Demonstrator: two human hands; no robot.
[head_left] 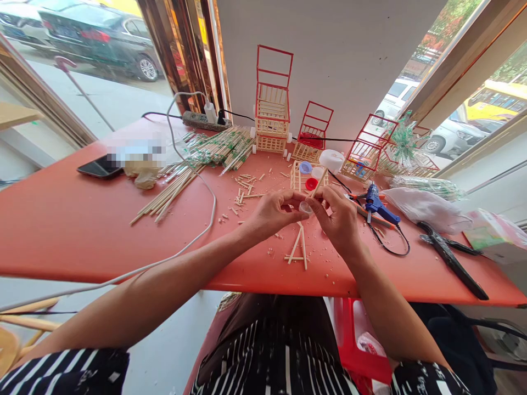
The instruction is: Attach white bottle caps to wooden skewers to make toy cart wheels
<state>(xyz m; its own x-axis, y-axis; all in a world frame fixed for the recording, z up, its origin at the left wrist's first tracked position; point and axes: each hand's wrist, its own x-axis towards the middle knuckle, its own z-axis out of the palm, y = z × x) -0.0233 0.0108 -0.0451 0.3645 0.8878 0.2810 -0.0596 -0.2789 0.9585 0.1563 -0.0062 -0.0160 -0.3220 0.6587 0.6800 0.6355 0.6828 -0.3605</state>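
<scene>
My left hand [276,213] pinches a whitish translucent bottle cap [305,207] above the table. Closed around a short wooden stick [320,182], my right hand [337,215] keeps its lower end at the cap; whether the two are joined I cannot tell. Just below lie a few sticks arranged in a narrow A shape [303,247]. Behind my hands sits a small stick-built frame [294,174] with a blue cap [305,167] and a red cap [312,184] in it. Short cut stick pieces [246,189] lie scattered to the left.
A blue glue gun [381,206] and black-handled cutters [448,258] lie at right. Red-and-wood stick carts [272,104] line the wall. Long stick bundles [185,178], a phone [100,167] and a power strip [206,120] are at left. A white cable [212,219] crosses the red table [123,219].
</scene>
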